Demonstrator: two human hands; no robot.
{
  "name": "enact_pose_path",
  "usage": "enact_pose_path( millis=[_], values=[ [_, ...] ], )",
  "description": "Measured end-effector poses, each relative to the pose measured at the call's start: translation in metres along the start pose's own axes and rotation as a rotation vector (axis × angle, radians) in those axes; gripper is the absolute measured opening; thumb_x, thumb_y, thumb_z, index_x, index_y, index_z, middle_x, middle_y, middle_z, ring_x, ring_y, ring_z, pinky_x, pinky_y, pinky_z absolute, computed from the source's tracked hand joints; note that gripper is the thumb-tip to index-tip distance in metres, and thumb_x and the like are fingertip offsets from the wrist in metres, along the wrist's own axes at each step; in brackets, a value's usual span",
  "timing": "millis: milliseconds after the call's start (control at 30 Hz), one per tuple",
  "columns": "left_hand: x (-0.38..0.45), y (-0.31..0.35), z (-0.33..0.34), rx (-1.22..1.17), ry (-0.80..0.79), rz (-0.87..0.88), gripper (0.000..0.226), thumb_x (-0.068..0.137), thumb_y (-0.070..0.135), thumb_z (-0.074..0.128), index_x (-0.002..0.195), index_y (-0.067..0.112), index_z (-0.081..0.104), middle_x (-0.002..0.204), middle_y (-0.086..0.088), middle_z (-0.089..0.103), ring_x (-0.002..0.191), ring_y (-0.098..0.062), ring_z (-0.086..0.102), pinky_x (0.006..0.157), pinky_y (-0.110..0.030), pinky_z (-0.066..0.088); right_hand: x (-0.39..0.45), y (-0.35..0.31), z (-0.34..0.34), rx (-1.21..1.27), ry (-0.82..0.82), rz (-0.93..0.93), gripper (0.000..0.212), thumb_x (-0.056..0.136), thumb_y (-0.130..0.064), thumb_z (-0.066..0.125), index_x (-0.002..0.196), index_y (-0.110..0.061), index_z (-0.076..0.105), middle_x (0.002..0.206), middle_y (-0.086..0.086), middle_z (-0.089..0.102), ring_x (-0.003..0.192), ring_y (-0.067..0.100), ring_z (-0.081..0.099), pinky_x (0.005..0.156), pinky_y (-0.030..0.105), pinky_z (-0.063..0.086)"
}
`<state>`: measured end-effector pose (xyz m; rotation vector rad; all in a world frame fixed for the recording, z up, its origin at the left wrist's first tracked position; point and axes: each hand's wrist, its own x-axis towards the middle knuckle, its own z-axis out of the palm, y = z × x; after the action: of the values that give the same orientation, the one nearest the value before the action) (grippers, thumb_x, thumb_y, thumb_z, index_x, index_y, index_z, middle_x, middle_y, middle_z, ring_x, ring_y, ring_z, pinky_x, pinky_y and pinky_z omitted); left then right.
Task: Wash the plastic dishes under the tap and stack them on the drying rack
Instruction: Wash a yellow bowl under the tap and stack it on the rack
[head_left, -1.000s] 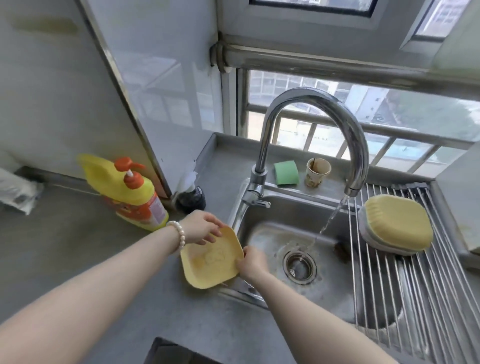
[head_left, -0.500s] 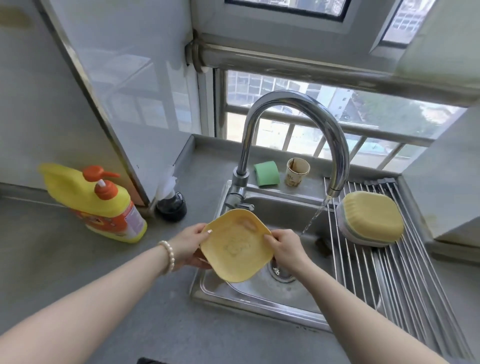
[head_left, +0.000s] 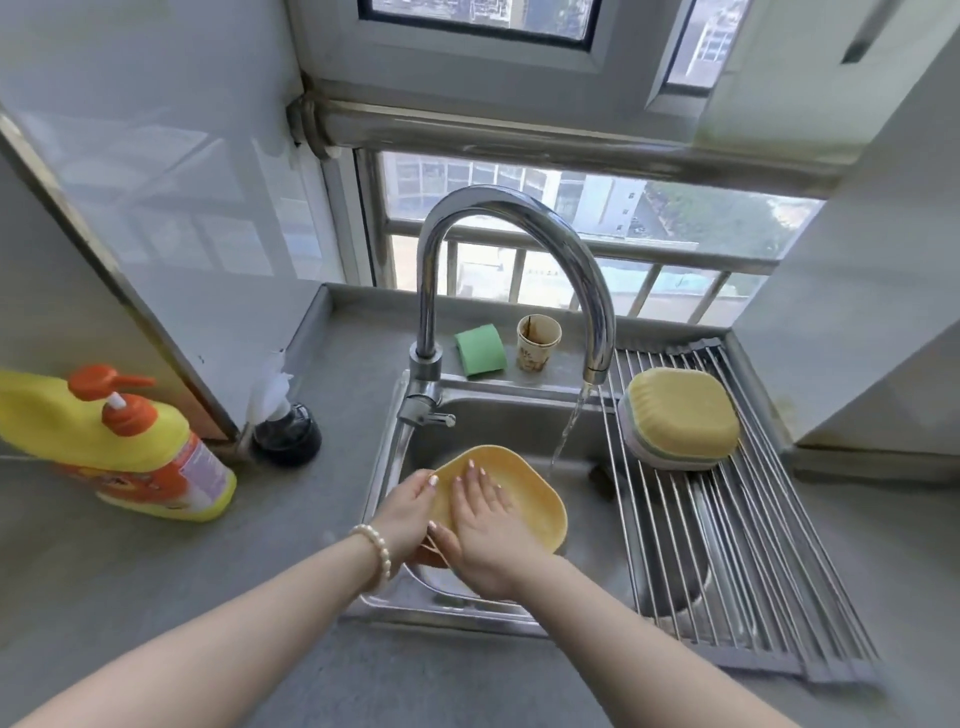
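hands met over the steel sink (head_left: 498, 410) on a yellow plastic dish (head_left: 524, 488), which was held tilted above the basin, left of the falling water stream (head_left: 566, 431). left hand (head_left: 410, 506) gripped the dish's left rim, thumb on the inner face and fingers curled beneath it. right hand (head_left: 485, 522) lay flat inside the dish, fingers straight and slightly spread, pressing the inner surface. tap (head_left: 519, 249) arched over the sink and ran just beside the dish's right edge. drying rack (head_left: 727, 545) spanned the sink's right half and carried a stack of upturned dishes (head_left: 680, 415), yellow uppermost. yellow detergent bottle (head_left: 114, 447) stood on the counter (head_left: 156, 571) to the left; green sponge (head_left: 480, 349) and paper cup (head_left: 537, 344) sat behind the tap.
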<state>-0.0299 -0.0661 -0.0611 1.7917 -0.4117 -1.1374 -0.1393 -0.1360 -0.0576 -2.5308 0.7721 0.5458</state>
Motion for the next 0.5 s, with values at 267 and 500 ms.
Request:
enact_pose_path(
  millis=[267,500],
  values=[
    [0.006,0.002,-0.005,0.062,0.027,0.050,0.026,0.104,0.029,0.029,0.094,0.025,0.053,0.094,-0.010,0.058,0.071,-0.023,0.059,0.042,-0.027,0.050,-0.049,0.043,-0.011,-0.179,-0.092,-0.174,0.104,0.074,-0.076,-0.014,0.153,-0.011,0.008,0.160,0.007,0.001,0.147,0.019,0.000,0.120,0.035,-0.001],
    [0.003,0.002,0.011,0.071,0.061,0.221,0.026,0.102,0.019,0.038,0.084,0.022,0.056,0.080,-0.004,0.060,0.076,-0.017,0.057,0.078,-0.036,0.048,-0.031,-0.007,-0.004,0.027,-0.034,-0.240,0.089,0.086,-0.069,0.007,0.152,-0.010,-0.007,0.159,0.008,-0.012,0.146,0.018,-0.012,0.119,0.033,-0.008]
  ],
)
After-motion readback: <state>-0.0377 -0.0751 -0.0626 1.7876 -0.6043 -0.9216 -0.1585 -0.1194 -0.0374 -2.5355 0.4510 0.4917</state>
